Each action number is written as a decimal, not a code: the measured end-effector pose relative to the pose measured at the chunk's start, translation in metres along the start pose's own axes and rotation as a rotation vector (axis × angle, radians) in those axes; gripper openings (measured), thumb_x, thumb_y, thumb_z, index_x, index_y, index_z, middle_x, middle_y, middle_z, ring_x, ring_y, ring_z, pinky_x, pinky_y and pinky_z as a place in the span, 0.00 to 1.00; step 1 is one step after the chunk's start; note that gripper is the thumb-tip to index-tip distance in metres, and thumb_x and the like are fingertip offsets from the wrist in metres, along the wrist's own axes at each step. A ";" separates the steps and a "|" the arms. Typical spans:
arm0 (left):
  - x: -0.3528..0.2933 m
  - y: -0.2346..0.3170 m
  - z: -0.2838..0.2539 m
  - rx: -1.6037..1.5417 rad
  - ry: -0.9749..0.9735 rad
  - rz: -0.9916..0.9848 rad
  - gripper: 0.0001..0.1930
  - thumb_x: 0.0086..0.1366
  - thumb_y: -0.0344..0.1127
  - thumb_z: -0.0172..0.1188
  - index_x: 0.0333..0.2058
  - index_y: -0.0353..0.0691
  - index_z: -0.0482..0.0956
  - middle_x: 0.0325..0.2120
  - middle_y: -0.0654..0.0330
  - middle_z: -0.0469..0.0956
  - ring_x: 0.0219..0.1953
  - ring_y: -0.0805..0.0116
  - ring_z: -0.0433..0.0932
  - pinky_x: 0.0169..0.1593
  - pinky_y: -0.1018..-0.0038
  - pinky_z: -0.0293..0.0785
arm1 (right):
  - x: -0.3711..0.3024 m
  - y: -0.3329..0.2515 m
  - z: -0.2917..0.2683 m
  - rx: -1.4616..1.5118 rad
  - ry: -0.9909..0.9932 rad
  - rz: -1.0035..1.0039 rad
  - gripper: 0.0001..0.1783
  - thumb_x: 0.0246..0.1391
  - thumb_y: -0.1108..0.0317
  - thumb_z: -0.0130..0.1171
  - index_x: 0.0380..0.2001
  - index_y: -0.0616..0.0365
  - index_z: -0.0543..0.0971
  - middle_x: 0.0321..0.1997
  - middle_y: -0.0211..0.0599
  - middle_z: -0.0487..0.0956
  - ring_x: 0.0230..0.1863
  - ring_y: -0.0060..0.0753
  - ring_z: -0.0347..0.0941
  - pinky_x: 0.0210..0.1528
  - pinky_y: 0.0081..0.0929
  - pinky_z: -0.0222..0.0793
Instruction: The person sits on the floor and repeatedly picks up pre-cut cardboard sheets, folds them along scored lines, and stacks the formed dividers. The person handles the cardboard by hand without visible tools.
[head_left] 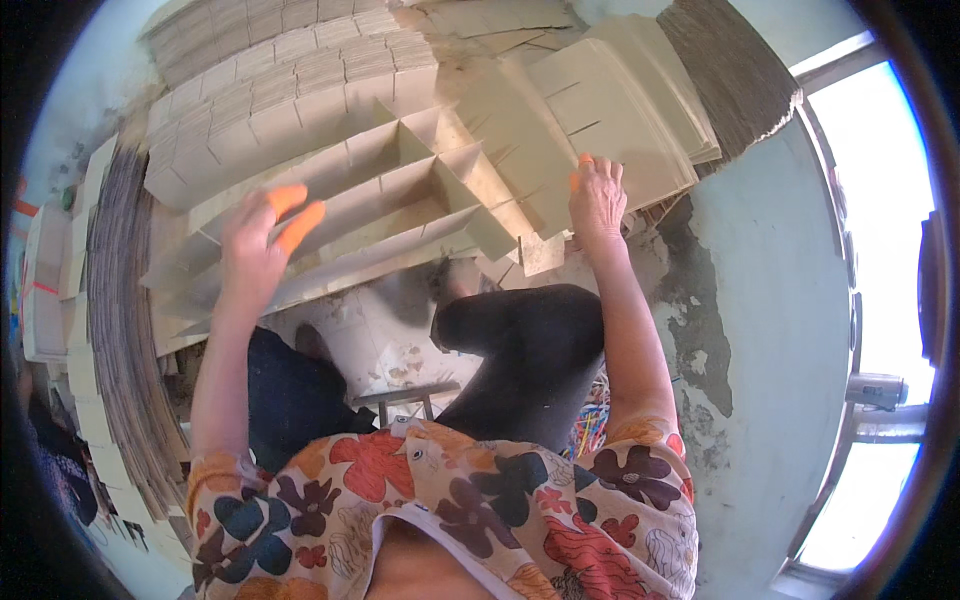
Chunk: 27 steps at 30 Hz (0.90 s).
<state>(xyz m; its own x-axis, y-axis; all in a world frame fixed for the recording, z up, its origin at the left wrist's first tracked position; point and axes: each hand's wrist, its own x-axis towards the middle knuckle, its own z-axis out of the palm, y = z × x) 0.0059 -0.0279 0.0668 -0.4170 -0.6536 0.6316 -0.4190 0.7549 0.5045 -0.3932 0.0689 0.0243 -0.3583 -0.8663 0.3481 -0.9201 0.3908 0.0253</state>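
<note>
My left hand (262,240) hovers over the left part of a cardboard divider grid (375,200), its thumb and a finger apart, both in orange finger covers. Nothing shows between them. The grid is made of long upright strips crossed by short slotted pieces at its right end. My right hand (598,198) lies on slotted cardboard sheets (560,120) to the right, touching the top ones with fingers stretched forward. Orange covers show on its thumb side too. I see no sheet lifted in it.
Tall bundles of slotted strips (290,90) stand behind the grid. More cardboard stacks (125,270) rise at the left, and a dark-edged stack (735,75) at the far right. A metal stool (408,392) is between my legs. The right wall (770,260) has a window.
</note>
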 end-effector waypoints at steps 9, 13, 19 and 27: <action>-0.045 -0.001 -0.018 0.103 0.002 0.008 0.14 0.45 0.22 0.69 0.31 0.32 0.76 0.28 0.54 0.78 0.28 0.59 0.73 0.31 0.70 0.71 | 0.045 0.070 -0.045 -0.278 0.201 0.293 0.30 0.48 0.53 0.61 0.52 0.56 0.69 0.57 0.43 0.65 0.62 0.48 0.56 0.58 0.55 0.52; -0.049 -0.004 -0.014 0.108 -0.004 -0.002 0.13 0.46 0.23 0.69 0.32 0.33 0.76 0.28 0.54 0.78 0.28 0.58 0.74 0.31 0.70 0.71 | 0.051 0.085 -0.052 -0.216 -0.036 0.458 0.31 0.45 0.48 0.63 0.47 0.58 0.74 0.56 0.43 0.69 0.62 0.47 0.58 0.57 0.56 0.53; -0.060 -0.009 -0.002 0.130 -0.047 0.022 0.13 0.47 0.24 0.68 0.32 0.33 0.77 0.28 0.54 0.78 0.28 0.58 0.74 0.31 0.69 0.71 | 0.050 0.079 -0.046 -0.208 -0.063 0.420 0.31 0.41 0.46 0.65 0.43 0.60 0.77 0.52 0.42 0.72 0.57 0.44 0.63 0.55 0.55 0.56; -0.068 -0.012 0.008 0.113 -0.066 0.001 0.12 0.47 0.25 0.68 0.32 0.33 0.76 0.28 0.54 0.78 0.28 0.58 0.74 0.30 0.69 0.71 | 0.052 0.068 -0.058 -0.160 -0.003 0.438 0.34 0.39 0.54 0.69 0.46 0.63 0.71 0.46 0.46 0.76 0.54 0.46 0.68 0.51 0.47 0.63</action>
<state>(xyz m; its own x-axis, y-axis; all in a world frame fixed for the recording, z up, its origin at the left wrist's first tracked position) 0.0329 0.0070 0.0127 -0.4685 -0.6576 0.5900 -0.5049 0.7473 0.4321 -0.4650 0.0688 0.0988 -0.7085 -0.6097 0.3554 -0.6462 0.7629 0.0205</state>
